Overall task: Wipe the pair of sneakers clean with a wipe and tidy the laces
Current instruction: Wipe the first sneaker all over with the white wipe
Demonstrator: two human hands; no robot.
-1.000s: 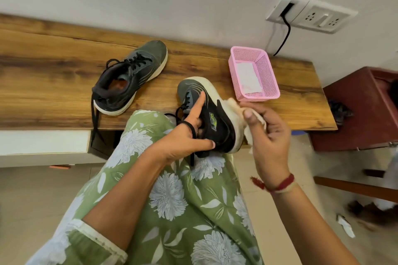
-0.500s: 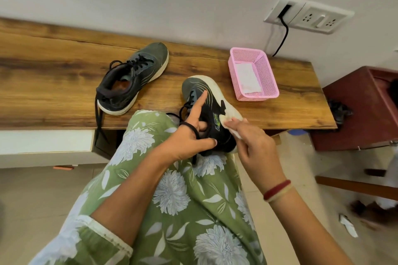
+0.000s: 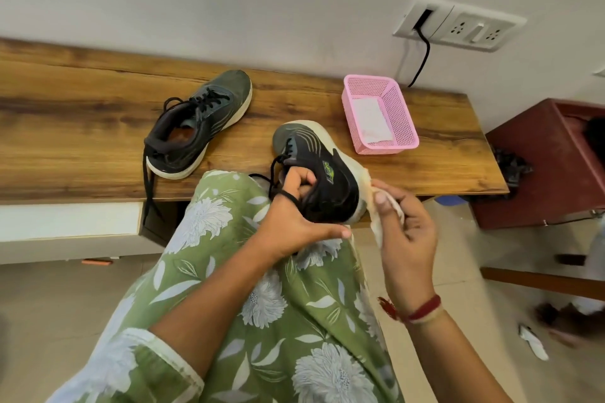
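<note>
A dark sneaker with a pale sole rests on my raised knee, toe pointing away. My left hand grips it at the collar, fingers curled inside the opening and thumb under the heel. My right hand pinches a white wipe and holds it against the sole's edge at the heel. The second sneaker lies on the wooden bench, its black lace hanging over the front edge.
A pink mesh basket holding a white wipe stands on the bench to the right. A wall socket with a black cable is above it. A dark red cabinet stands at the right, and scraps lie on the floor.
My right hand moved the wipe from the sneaker's dark side down to the sole's heel edge. My left index finger, pointing up before, now curls into the shoe opening.
</note>
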